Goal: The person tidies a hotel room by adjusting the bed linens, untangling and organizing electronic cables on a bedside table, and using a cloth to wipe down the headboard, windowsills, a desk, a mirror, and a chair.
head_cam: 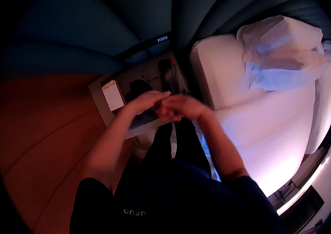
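Note:
My left hand (151, 101) and my right hand (183, 106) meet in front of my body, above a bedside table (96, 90). Motion blur softens both hands, and their fingers overlap, so whether anything lies between them is hidden. The right hand's fingers look bent towards the left hand. Just left of my left hand, a white notepad or sheet (114, 98) rests on a dark backing on the tabletop. Beyond the hands stands a dark, glossy object (168, 74), too dim to identify, with a thin cable (148, 77) beside it.
To the right is a bed (265, 122) with white sheets and crumpled white bedding (282, 52) on it. Dark padded panels (80, 32) with a lit socket (162, 39) rise behind the table. Reddish-brown flooring (45, 131) spreads left. A bright light strip (308, 182) runs at lower right.

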Demonstrator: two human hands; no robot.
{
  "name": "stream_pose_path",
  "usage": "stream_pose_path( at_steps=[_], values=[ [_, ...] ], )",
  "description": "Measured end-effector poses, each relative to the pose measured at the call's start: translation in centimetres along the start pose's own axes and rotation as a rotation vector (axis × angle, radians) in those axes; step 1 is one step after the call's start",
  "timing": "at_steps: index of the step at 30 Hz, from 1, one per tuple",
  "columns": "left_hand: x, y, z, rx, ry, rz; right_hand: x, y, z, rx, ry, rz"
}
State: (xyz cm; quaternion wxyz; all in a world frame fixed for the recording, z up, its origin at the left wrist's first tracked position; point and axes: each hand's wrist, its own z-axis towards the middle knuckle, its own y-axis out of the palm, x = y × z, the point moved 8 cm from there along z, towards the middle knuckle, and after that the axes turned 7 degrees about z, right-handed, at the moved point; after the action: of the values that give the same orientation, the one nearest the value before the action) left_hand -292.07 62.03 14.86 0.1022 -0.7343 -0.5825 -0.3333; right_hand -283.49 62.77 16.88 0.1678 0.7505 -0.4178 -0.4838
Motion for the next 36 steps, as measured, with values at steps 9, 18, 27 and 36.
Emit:
stream_pose_path(
  at_steps=[9,18,27,36],
  values=[
    [-0.2,-5.5,-2.2,-0.158,0.120,-0.342,-4.9,-6.7,-0.6,0.590,-0.533,-0.457],
    [3.1,-2.4,-2.9,-0.455,0.433,-0.510,-4.4,-4.3,4.2,0.433,-0.455,-0.037],
    [1.2,-7.7,-2.4,-0.159,0.545,-0.635,-2.6,-6.6,5.0,0.483,-0.335,0.043],
    [1.2,-7.0,-2.3,0.056,0.521,-0.920,-2.0,-5.2,5.1,0.974,-0.549,-0.897]
  ],
)
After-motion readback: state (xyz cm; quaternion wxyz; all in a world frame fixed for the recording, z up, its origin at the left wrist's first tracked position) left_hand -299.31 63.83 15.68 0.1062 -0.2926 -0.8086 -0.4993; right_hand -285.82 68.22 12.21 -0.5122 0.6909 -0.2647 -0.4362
